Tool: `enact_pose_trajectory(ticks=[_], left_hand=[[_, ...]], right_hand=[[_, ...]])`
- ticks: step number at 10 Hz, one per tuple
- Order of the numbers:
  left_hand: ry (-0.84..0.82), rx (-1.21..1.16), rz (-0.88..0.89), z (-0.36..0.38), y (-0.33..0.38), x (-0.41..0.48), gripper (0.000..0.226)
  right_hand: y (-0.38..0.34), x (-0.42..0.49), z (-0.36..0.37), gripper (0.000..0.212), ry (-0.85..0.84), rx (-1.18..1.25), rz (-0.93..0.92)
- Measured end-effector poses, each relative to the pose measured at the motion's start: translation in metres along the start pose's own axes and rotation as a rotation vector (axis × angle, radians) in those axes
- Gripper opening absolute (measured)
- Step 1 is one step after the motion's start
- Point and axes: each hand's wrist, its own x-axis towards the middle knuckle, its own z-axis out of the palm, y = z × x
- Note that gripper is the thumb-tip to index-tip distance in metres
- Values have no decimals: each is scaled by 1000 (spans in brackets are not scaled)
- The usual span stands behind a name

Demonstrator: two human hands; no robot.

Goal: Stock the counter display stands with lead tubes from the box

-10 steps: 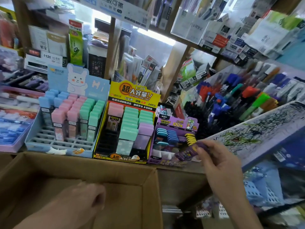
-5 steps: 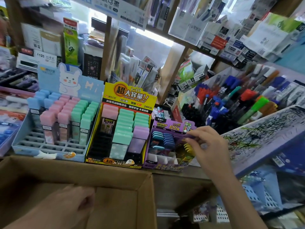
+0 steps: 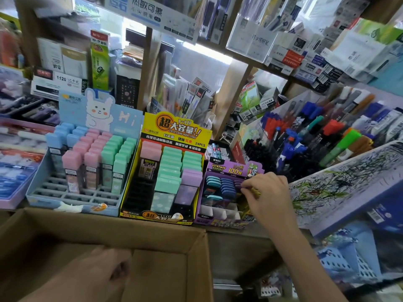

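Observation:
My right hand (image 3: 268, 195) reaches over the purple display stand (image 3: 231, 170), and its fingertips pinch the top of a purple lead tube (image 3: 238, 184) among the standing rows there. Teal and dark blue tubes fill the slots to the left of it. The yellow stand (image 3: 174, 129) holds pink, green and purple tubes. Beside that, the blue bunny stand (image 3: 72, 199) carries blue, pink and green ones, with bare slots in front. My left hand (image 3: 93, 275) lies inside the brown cardboard box (image 3: 109, 223), fingers curled under; what they hold is hidden.
A rack of markers and pens (image 3: 327, 136) stands at the right, with a scribbled test pad (image 3: 340, 184) in front of it. A blue basket (image 3: 340, 262) sits below the counter. A pink tray (image 3: 13, 171) lies at the far left. Packed shelves rise behind.
My right hand carried a purple tube from in front of the counter up to the purple stand and lowered it among the rows. My left hand stayed in the box.

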Motion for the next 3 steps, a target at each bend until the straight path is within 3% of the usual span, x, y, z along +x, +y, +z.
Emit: enact_pose_trajectory(ticks=[2, 3], left_hand=[[-40, 74, -50, -7, 3, 6, 21], [-100, 102, -98, -16, 8, 8, 16]], right_hand=[[-7, -6, -11, 8, 28, 47, 31], [-9, -19, -28, 10, 130, 173, 93]])
